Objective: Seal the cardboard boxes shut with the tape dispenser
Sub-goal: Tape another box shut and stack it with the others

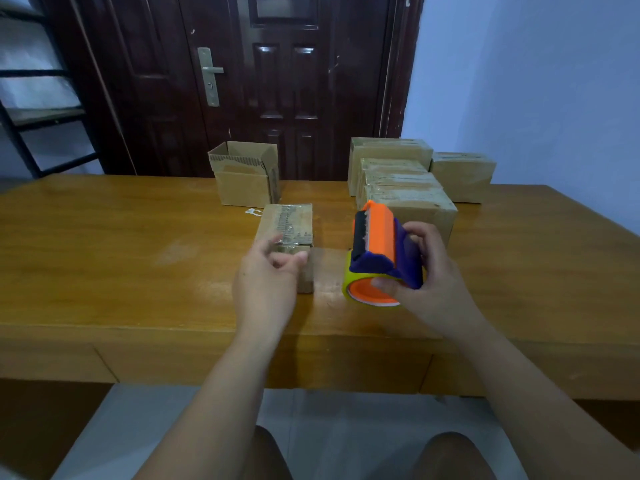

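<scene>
Head view, from the bottom edge upward: two bare knees [446, 455] above pale floor tiles [329, 414], then the front edge of a wooden table [104, 265]. Both forearms reach over it. The left hand [263, 282], blurred, sits at the near end of a small taped cardboard box [292, 221] in the middle of the frame. Its thumb lies at the box's top edge and its bent forefinger lies across the front face; whether they pinch the box I cannot tell. Just right of that box and apart from it, the right hand [440, 271] holds the tape dispenser [377, 244] off the tabletop. Its fingers curl over the blue body and its thumb presses the orange core of the yellowish roll, with the orange blade guard turned upward. Farther back an open-flapped box [242, 178] stands at centre, and a cluster of sealed boxes [398, 178] at right. Behind them are a dark brown door [277, 81], a black shelf frame [20, 129] at upper left and a blue wall [536, 81] at upper right.
</scene>
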`<state>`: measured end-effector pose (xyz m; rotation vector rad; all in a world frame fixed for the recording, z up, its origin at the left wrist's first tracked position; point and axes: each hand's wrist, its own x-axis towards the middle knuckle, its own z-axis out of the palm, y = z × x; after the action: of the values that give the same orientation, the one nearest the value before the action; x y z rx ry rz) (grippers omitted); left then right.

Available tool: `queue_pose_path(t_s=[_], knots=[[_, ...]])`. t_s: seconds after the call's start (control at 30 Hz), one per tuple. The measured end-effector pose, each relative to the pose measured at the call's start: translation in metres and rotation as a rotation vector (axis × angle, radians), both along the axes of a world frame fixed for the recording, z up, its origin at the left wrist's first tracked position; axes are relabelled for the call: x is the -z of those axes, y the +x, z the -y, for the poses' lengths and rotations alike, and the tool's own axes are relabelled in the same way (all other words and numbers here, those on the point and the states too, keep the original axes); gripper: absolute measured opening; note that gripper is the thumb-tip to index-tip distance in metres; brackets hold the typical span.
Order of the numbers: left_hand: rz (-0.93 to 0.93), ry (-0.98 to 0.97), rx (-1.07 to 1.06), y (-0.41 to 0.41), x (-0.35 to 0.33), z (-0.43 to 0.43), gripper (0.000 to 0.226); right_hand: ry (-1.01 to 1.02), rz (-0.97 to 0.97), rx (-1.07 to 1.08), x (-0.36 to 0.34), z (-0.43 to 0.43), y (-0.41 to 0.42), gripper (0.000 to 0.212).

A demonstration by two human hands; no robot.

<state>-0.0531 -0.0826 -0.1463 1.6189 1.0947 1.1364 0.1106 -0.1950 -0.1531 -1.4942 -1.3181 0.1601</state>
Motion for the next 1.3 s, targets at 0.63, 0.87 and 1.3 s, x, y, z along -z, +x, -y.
queue_pose_path(t_s=[0.63,0.87,1.3], knots=[[-0.114,0.229,-0.05,-0.032,-0.035,0.001,0.015,-0.105,0.273,-0.017,-0.002,-0.01,-0.003,0.053],[0.076,-0.028,-0.061,-0.048,-0.023,-0.036,0.017,-0.052,0.172,0.005,-0.022,-0.016,-0.002,0.069],[0.062,-0.094,-0.039,-0.053,-0.028,-0.061,0.028,-0.22,0.408,0.048,-0.039,-0.029,0.002,0.057]])
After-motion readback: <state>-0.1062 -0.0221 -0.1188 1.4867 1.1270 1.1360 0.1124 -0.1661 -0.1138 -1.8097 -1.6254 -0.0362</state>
